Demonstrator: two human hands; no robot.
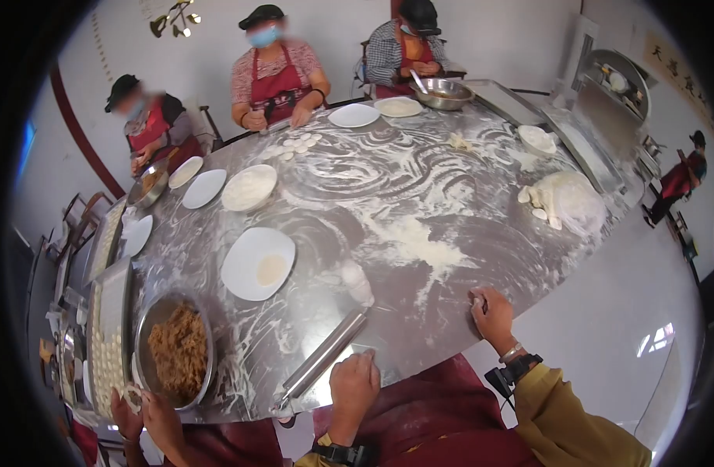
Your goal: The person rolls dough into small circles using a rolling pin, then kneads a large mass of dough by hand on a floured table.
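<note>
My left hand (355, 387) is curled into a loose fist at the near edge of the steel table, with nothing visible in it. Beside it, to the left, lies a long shiny metal bar or roller (324, 352). A white lump (357, 282), either dough or cloth, sits past the bar's far end. At the table's edge on the right, my right hand (491, 315) is also closed, its fingers curled in and nothing showing between them. Loose flour (419, 245) covers the metal surface ahead of both hands.
To my left, a co-worker's hands (150, 420) hold a small wrapper beside a bowl of brown filling (178, 342) and a tray of dumplings (110, 335). A white plate (258, 265) lies mid-table. Dough under plastic (567, 202) sits far right. Several people work across the table.
</note>
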